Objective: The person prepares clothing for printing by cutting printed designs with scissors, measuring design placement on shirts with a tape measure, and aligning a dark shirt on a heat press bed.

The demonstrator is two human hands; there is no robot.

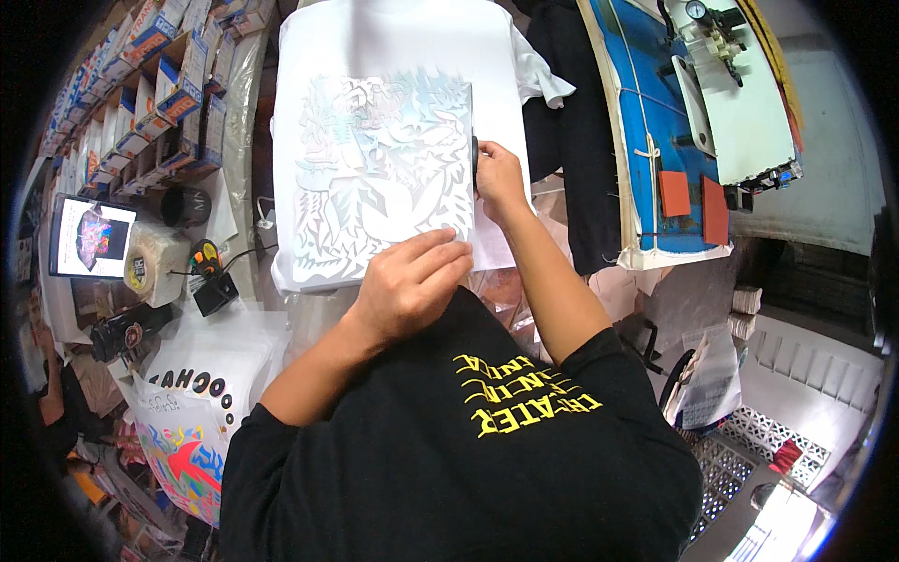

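Box shelf: rows of open white-and-blue boxes stacked up beyond the left hand, out to its left.
Blue-topped table: over to the right of the right hand, a pale cloth edge along its near end.
Wall: a pale, plain surface, well out to the right of both hands, with a dark band running alongside it.
White panel: ribbed, nearer and farther right than the hands.
Lattice blocks: patterned and pierced, just below that panel.
Light: strongest at a glaring patch, far right and behind the hands; the left side sits dimmer.
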